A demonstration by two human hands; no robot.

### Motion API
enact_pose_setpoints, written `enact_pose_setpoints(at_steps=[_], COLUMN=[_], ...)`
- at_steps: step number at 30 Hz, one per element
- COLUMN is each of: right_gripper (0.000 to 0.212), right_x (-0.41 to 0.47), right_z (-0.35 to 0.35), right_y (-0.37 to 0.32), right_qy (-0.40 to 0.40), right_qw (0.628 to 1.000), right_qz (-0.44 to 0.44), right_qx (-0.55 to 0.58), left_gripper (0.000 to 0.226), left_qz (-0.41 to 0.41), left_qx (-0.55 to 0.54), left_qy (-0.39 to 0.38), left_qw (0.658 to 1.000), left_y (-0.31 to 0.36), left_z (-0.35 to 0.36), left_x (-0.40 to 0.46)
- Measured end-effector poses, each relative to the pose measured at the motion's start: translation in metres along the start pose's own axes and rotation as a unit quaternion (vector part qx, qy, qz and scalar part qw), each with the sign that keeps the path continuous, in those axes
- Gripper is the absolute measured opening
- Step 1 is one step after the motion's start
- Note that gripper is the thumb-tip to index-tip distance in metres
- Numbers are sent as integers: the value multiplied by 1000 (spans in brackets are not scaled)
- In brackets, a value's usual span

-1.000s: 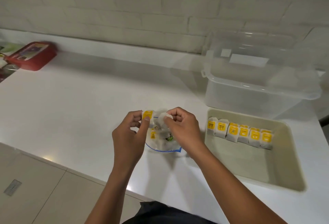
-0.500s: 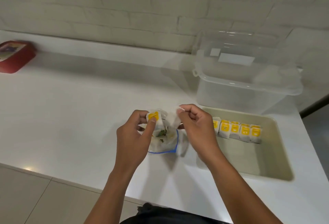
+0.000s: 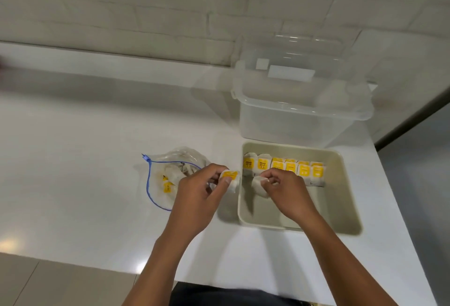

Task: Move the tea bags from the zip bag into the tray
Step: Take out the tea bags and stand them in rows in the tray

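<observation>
since a second ago both hands have come away from the zip bag [image 3: 168,179] and moved right, toward the tray [image 3: 345,208], and the bag now lies alone on the white counter [image 3: 73,159], its blue-edged mouth open, with a few tea bags showing through the clear plastic.

the left hand [image 3: 197,198] pinches a tea bag with a yellow label [image 3: 230,178] between thumb and fingers, held just at the tray's left rim, not yet inside. the right hand [image 3: 285,191] is over the tray with fingers curled, pinching a pale tea bag [image 3: 259,185] that hangs at the left end of the tray; whether that bag touches the tray floor cannot be told.

along the far wall of the tray stands a row of tea bags [image 3: 285,167], yellow labels facing the camera, packed side by side; the right hand partly hides the lower edge of the row.

behind the tray, touching or just beside its far rim, is a clear plastic box [image 3: 299,111] with its lid on. a white brick wall [image 3: 121,13] runs behind the counter.
</observation>
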State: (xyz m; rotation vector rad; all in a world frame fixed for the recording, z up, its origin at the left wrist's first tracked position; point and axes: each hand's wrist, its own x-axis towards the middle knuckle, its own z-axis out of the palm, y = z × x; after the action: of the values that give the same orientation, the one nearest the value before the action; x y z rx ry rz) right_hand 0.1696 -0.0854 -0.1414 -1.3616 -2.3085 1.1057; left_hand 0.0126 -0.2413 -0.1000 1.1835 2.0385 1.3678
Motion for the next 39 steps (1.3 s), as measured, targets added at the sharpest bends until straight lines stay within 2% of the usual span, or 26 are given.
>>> enact_pose_setpoints(at_steps=[3, 7, 11, 17, 24, 30, 35, 39], right_gripper=[11, 17, 23, 12, 18, 5, 21, 16], right_x=[10, 21, 36, 46, 48, 53, 49, 41], right_z=[5, 10, 16, 21, 25, 25, 22, 16], right_y=[4, 3, -2, -6, -6, -12, -13, -8], right_qy=[-52, -108, -83, -39, -1, 9, 50, 12], right_qw=[997, 992, 995, 997, 997, 994, 988, 988], right_qz=[12, 13, 11, 23, 35, 39, 42, 50], right_qx=[-53, -58, -56, -66, -72, -104, -143, -147], left_gripper=[6, 7, 7, 9, 7, 9, 11, 13], left_qz=[-10, -24, -46, -45, -40, -27, -36, -36], left_qx=[13, 13, -40, -20, -14, -19, -33, -42], left_qy=[-9, -7, 11, 11, 7, -5, 33, 57], left_qw=[1000, 1000, 998, 999, 999, 999, 998, 997], left_y=[-3, 2, 11, 18, 18, 21, 20, 21], left_z=[0, -1, 5, 7, 6, 10, 11, 11], left_x=[2, 5, 8, 9, 6, 4, 6, 8])
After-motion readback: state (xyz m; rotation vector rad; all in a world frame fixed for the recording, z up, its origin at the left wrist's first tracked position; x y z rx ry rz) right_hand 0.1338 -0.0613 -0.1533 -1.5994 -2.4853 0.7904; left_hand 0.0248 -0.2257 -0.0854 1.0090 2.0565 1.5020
